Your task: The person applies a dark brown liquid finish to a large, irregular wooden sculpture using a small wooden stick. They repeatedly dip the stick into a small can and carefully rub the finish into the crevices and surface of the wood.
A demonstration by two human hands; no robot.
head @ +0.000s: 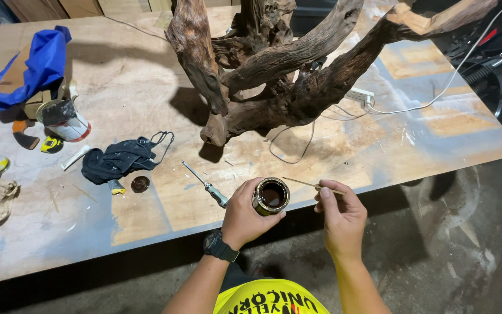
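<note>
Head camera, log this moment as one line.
left hand: holds open small can | right hand: holds thin stick | table: driftwood piece, screwdriver

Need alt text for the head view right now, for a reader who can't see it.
Head view: the left hand holds a small open can of dark liquid while the right hand pinches a thin stick beside it. Beyond, a large gnarled driftwood piece stands on a plywood table, with a screwdriver near the left hand.

Left hand (244, 214) curled in a grip, right hand (339, 214) pinching, forearms extended.
</note>
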